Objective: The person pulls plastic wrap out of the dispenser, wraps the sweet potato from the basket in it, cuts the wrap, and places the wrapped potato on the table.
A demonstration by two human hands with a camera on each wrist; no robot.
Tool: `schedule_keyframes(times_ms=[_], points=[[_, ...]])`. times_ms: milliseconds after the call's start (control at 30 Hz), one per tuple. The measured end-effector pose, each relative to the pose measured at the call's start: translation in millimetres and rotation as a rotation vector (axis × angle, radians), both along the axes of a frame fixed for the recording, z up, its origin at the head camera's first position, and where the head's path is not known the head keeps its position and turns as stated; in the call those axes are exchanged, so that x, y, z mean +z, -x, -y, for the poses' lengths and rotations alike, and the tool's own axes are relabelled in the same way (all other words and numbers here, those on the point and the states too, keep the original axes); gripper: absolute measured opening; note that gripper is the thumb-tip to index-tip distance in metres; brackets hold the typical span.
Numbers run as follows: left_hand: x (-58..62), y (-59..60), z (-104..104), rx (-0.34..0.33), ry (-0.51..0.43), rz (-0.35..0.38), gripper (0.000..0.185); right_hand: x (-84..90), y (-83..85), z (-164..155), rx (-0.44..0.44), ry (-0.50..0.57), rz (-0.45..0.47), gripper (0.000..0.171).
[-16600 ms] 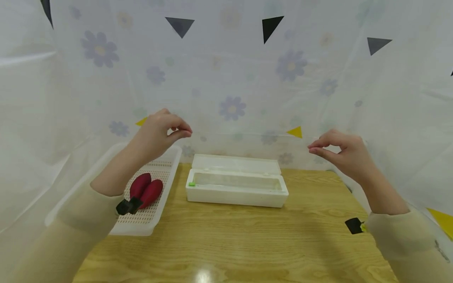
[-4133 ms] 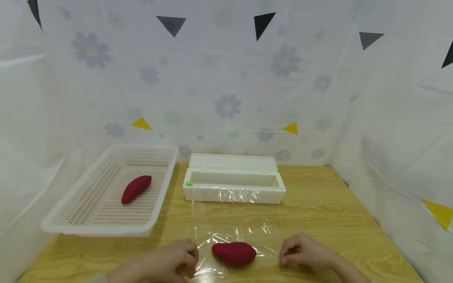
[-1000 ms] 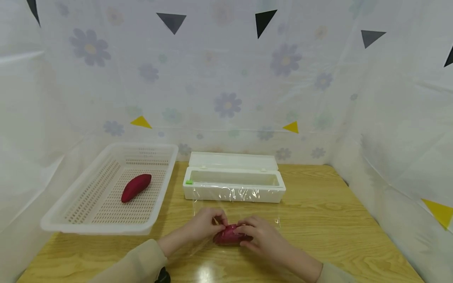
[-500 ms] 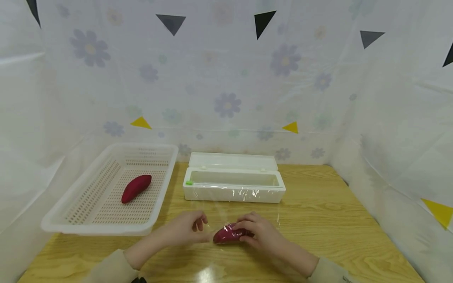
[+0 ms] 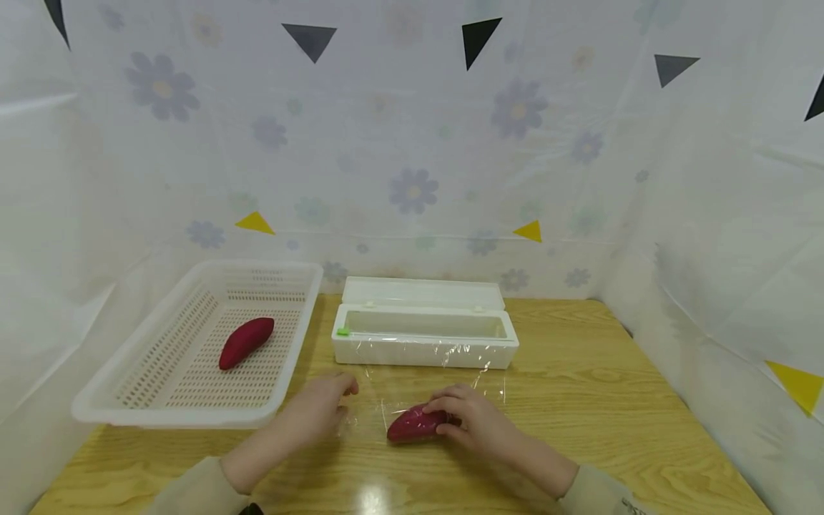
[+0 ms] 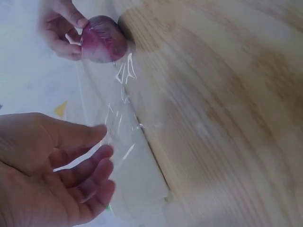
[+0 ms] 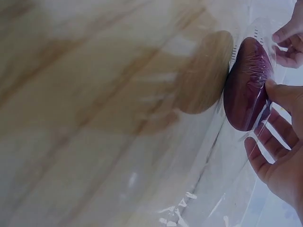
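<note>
Drawn back leftward since half a second earlier, left hand (image 5: 315, 413), fingers loose and holding nothing, beside the clear cling film sheet (image 5: 430, 383). Gripped by right hand (image 5: 475, 423) on the wooden table (image 5: 611, 400): dark red sweet potato (image 5: 412, 425), partly wrapped. Left unwrapped in the white perforated plastic basket (image 5: 129, 386): second red sweet potato (image 5: 246, 342); film seemingly not yet severed from the white open dispenser box (image 5: 425, 336).

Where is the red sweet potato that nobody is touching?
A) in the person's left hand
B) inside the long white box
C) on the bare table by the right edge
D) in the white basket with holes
D: the untouched sweet potato lies in the white basket, while the right hand holds the other, plastic-wrapped one.
</note>
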State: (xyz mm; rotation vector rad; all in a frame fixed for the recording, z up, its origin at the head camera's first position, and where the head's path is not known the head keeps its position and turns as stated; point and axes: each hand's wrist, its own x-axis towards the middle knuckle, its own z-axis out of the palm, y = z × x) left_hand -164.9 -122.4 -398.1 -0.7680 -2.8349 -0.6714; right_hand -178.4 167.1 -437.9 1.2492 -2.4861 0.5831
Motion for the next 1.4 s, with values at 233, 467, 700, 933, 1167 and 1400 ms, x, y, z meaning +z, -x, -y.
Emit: schedule_keyframes(times_ms=[233, 467, 700, 933, 1167, 1400], points=[[-2.3, -3.6, -34, -0.111, 0.005, -0.132, 0.025, 2.2, 5.9, 0, -0.033, -0.018, 0.116, 0.031], [-23.0, -3.1, -64, -0.159, 0.026, -0.020, 0.038, -0.7, 14.6, -2, -0.018, 0.036, 0.247, 0.030], [-30.2, 4.0, -74, -0.119, 0.049, 0.002, 0.054, -0.1, 16.4, -1, -0.110, 0.095, 0.370, 0.032], [-40.8, 19.3, -74, -0.112, 0.006, 0.017, 0.055, -3.7, 16.0, -4, -0.157, 0.193, 0.264, 0.029], [-37.7, 32.3, -70, -0.126, -0.040, 0.125, 0.051, -1.1, 16.7, -2, -0.143, 0.057, 0.011, 0.032], [-35.8, 40.6, -67, -0.130, -0.052, 0.200, 0.053, -4.6, 21.5, 3, -0.163, -0.040, 0.060, 0.045]])
